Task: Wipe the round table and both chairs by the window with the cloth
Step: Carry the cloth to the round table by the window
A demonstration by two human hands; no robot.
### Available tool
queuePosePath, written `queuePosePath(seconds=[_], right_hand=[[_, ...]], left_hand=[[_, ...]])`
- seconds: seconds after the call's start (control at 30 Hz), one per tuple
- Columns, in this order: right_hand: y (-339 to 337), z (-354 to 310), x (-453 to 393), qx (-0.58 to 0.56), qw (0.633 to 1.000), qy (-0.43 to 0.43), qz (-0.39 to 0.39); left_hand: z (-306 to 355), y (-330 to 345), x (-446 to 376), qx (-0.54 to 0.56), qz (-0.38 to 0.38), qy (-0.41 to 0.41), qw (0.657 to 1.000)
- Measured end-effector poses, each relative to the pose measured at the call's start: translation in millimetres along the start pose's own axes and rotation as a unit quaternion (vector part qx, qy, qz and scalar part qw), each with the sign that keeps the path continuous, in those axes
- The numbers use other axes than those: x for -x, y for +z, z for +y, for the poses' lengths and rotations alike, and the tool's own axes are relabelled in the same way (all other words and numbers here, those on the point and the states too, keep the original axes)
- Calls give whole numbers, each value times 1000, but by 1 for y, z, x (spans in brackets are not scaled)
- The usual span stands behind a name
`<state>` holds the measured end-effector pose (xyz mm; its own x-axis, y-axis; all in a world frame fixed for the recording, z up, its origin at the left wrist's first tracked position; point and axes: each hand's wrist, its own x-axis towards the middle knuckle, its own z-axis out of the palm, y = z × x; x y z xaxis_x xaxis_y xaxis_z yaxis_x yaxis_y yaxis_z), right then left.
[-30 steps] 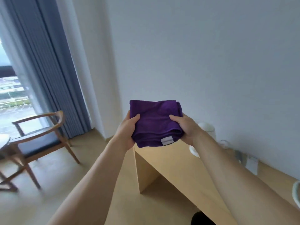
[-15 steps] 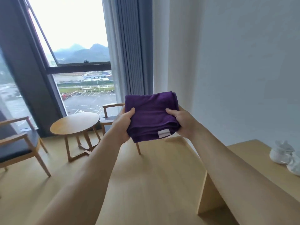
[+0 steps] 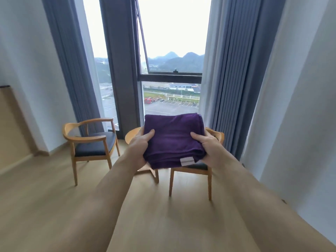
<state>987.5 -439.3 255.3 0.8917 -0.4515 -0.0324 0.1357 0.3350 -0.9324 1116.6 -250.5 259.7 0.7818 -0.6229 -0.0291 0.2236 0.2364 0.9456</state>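
A folded purple cloth (image 3: 173, 137) with a white label is held up in front of me at chest height. My left hand (image 3: 139, 148) grips its left edge and my right hand (image 3: 209, 148) grips its right edge. Behind the cloth stands the round wooden table (image 3: 131, 136), mostly hidden; only its left rim and a leg show. A wooden chair with a dark seat (image 3: 92, 142) stands to the table's left. A second wooden chair (image 3: 203, 171) stands to the right, its seat largely covered by the cloth and my right hand.
A tall window (image 3: 171, 70) with grey-blue curtains (image 3: 231, 73) on both sides is behind the furniture. White walls close in left and right. Wooden floor (image 3: 45, 197) stretches between me and the chairs. A beige panel (image 3: 11, 124) stands at the far left.
The view has swung left from the desk and wall to face the window, table and both chairs. Both hands keep the same hold on the cloth.
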Motion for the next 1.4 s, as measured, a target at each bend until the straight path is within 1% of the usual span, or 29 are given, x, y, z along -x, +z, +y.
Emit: queuePosePath(seconds=[0.2,0.37,0.53,0.63,0.77,1.03,1.3,1.4], right_hand=[[14,49,-120,42,997,63,-34],[17,101,-235,50,993,97,-44],[36,121,-351,54,993,107,-22],[47,122,-413,54,993,103,-12],[51,137,-488,60,991,116,9],[35,186,-647,102,982,156,26],[21,208,-820,113,975,184,44],[16,214,-862,132,975,175,31]], left_hand=[[-27,-65,-92,-8,44,-15,999],[-55,-123,-192,-22,61,-33,997],[-51,-170,-307,-26,54,-42,997],[-38,-188,-372,-30,52,-48,997],[-43,-210,-446,-31,52,-47,997],[-91,-250,-599,-71,97,-59,991],[-121,-287,-781,-156,110,-29,981],[-127,-302,-824,-179,119,-15,977]])
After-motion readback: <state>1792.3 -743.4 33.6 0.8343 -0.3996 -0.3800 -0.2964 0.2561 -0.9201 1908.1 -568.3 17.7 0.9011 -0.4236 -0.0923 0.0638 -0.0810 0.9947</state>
